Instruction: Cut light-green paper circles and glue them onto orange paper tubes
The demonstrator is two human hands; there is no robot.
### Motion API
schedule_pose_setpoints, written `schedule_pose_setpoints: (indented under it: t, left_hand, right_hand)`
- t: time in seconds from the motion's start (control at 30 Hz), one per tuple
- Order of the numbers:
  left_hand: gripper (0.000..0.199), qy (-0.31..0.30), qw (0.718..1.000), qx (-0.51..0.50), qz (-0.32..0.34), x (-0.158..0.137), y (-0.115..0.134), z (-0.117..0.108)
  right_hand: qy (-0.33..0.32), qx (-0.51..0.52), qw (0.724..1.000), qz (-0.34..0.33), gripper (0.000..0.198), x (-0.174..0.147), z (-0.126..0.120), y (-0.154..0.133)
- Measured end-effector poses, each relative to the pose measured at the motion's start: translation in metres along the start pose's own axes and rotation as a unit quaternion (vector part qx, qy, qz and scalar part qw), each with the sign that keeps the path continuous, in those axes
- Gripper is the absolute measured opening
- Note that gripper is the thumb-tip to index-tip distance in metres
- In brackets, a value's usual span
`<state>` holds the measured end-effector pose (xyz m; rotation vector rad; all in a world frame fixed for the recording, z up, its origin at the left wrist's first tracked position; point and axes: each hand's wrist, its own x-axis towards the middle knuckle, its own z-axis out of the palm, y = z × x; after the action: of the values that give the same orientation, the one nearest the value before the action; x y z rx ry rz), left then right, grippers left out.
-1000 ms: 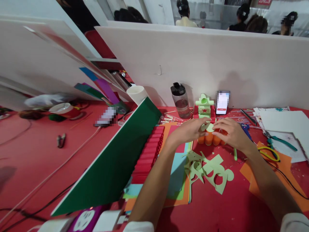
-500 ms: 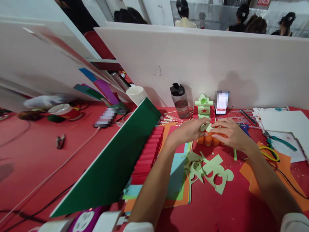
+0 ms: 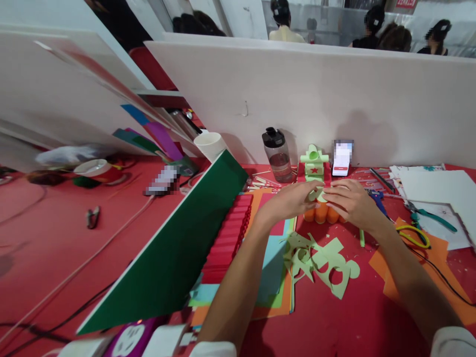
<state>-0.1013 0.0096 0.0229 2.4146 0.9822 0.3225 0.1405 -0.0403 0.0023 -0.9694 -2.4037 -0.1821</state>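
Observation:
Both hands meet over a row of orange paper rolls (image 3: pixel 321 214). My left hand (image 3: pixel 292 201) comes in from the left, fingers closed at a small light-green paper piece (image 3: pixel 320 195) on top of the rolls. From the right, my right hand (image 3: pixel 351 202) has its bent fingers against the same piece and the rolls. The fingers partly hide the piece, so its full shape cannot be made out. Just behind stands a light-green paper model (image 3: pixel 314 171) with a red star and a tube on top. Light-green paper offcuts (image 3: pixel 323 260) with round holes lie in front.
A dark-green board (image 3: pixel 167 253) leans at the left, beside red corrugated paper (image 3: pixel 230 238) and coloured sheets (image 3: pixel 273 267). A water bottle (image 3: pixel 278 158) and a phone (image 3: pixel 341 157) stand behind. Teal-handled pliers (image 3: pixel 435 219), yellow-handled scissors (image 3: pixel 416 235) and orange sheets (image 3: pixel 394 277) lie right.
My right hand has shifted slightly left and its fingers have drawn in toward the light-green piece, showing more of the orange rolls. My left hand stays almost still.

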Motion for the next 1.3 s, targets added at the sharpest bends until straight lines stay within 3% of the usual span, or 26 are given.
schedule_pose_setpoints:
  t: [0.4, 0.63, 1.3]
  left_hand:
    - [0.046, 0.005, 1.000, 0.007, 0.006, 0.000, 0.003, -0.002]
    - [0.043, 0.011, 0.999, -0.020, 0.025, 0.002, -0.006, 0.003]
    - [0.054, 0.002, 1.000, 0.003, 0.003, 0.002, -0.005, 0.003]
  right_hand:
    - [0.024, 0.018, 1.000, -0.005, 0.025, 0.000, 0.003, -0.001]
    - [-0.010, 0.019, 1.000, 0.015, 0.029, 0.003, 0.003, -0.008]
    - [-0.008, 0.075, 0.997, 0.007, 0.021, 0.001, -0.004, -0.002]
